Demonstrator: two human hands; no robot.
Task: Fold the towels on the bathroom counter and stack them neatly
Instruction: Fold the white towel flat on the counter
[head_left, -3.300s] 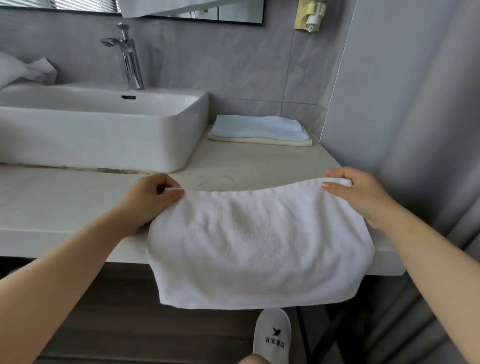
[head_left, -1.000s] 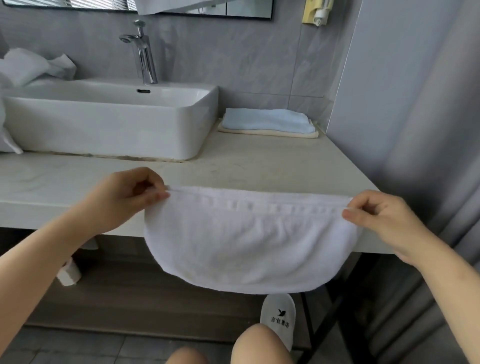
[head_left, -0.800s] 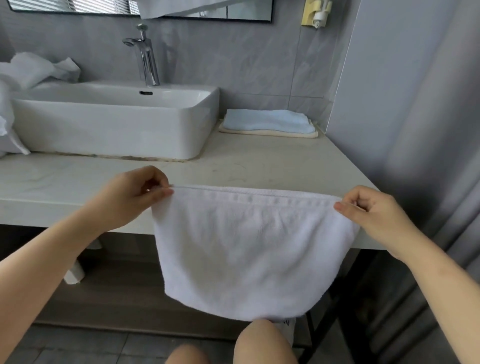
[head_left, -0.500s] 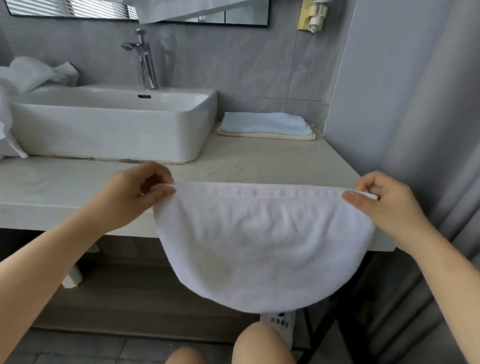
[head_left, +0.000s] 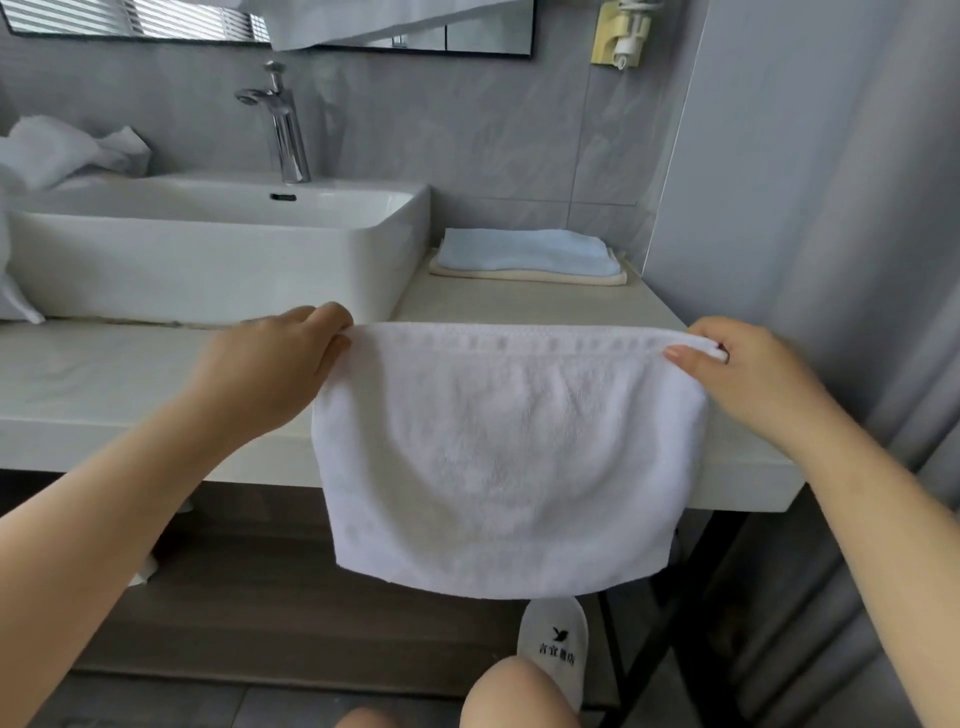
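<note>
A white towel (head_left: 504, 457) hangs doubled in front of the counter (head_left: 104, 384), its top edge stretched level. My left hand (head_left: 275, 369) pinches the top left corner and my right hand (head_left: 748, 369) pinches the top right corner. The towel's lower edge hangs below the counter's front edge. At the back right of the counter lies a folded light blue towel (head_left: 524, 252) on top of a folded cream towel (head_left: 524, 275). Crumpled white towels (head_left: 62, 150) lie at the far left beside the basin.
A white basin (head_left: 208, 249) with a chrome tap (head_left: 280, 130) fills the counter's left half. A grey wall and a curtain (head_left: 831, 260) close the right side. A soap dispenser (head_left: 621, 31) hangs on the wall. My knee and a white slipper (head_left: 553, 644) show below.
The towel has been lifted from draping over the counter edge, shaken, and pulled taut. Both hands moved up and forward a little, and the lower edge now hangs straighter.
</note>
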